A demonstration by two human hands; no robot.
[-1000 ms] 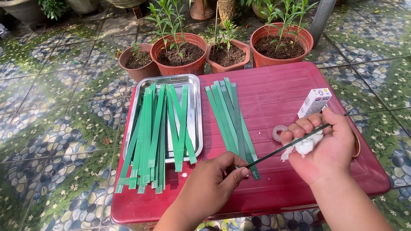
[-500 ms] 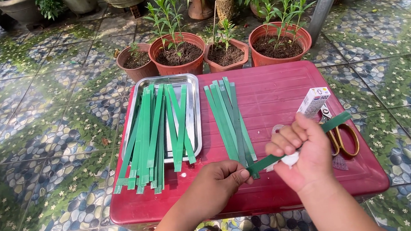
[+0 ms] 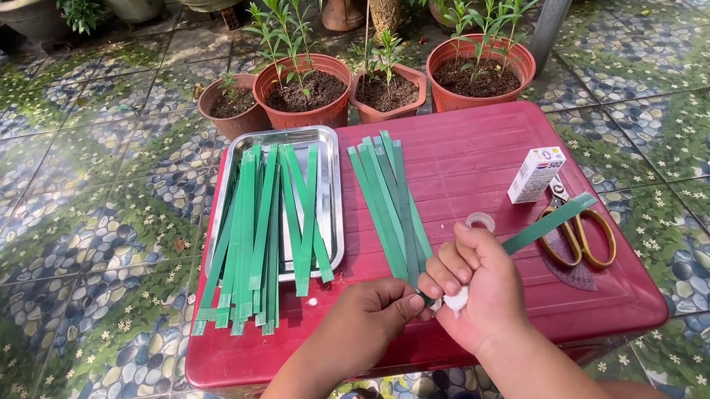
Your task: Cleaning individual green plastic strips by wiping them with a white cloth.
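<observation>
A flat green leaf strip point(image 3: 545, 224), narrow and smooth with a squared-off end, runs from the two hands up and out to the right over a glossy red plastic table point(image 3: 471, 151). The right hand point(image 3: 476, 287) is curled into a loose fist around the strip, fingers folded close together over it, with a wad of white cloth point(image 3: 456, 300) tucked under the fingertips (it looks soft and crumpled). The left hand point(image 3: 365, 314) meets it from the left, its thumb and fingers pressed together and pinching the strip's near end just where it leaves the right fist.

Just above the hands lies a fanned bundle of similar strips point(image 3: 388, 201) on the bare tabletop. Further left, a rectangular shiny metal tray point(image 3: 327, 155) holds a larger heap of strips point(image 3: 259, 233), their lower ends spilling past its rim. To the right lie a small clear tape roll point(image 3: 480, 222), a little white box point(image 3: 536, 174) and yellow-handled scissors point(image 3: 585, 235), the held strip's far end crossing over them. Terracotta pots point(image 3: 309, 92) stand behind on pebble-patterned tiles.
</observation>
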